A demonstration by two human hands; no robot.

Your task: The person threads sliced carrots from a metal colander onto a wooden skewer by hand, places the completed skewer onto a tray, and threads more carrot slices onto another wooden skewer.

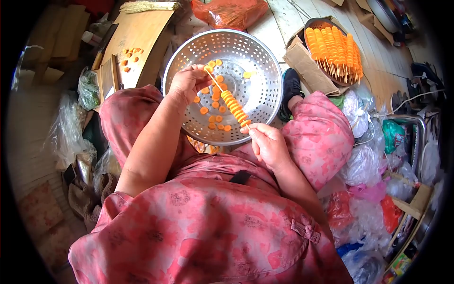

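Together, left hand (188,83) and right hand (269,144) pinch opposite ends of a carrot skewer (234,107) over a colander (261,59)

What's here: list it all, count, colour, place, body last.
Colander: 1, silver, top centre.
Board: 1, tan, upper left.
Held skewer: 1, orange, over colander.
Loose slices: many, orange, in colander, on board.
Knife: 1, dark, board's left edge.
Straw bundle: 1, pale, board's far end.
Far bag: 1, red, beyond colander.
Box: 1, brown, upper right.
Basket: 1, dark, in box.
Filled skewers: many, orange, in basket.
Other bags: many, mixed colours, both sides.
Edge clutter: uncounted, mixed colours, blurred.
Shoe: 1, dark, right of colander.
Clothes: uncounted, pink, lower centre.
Left hand: 1, bare, skewer's far end.
Right hand: 1, bare, its near end.
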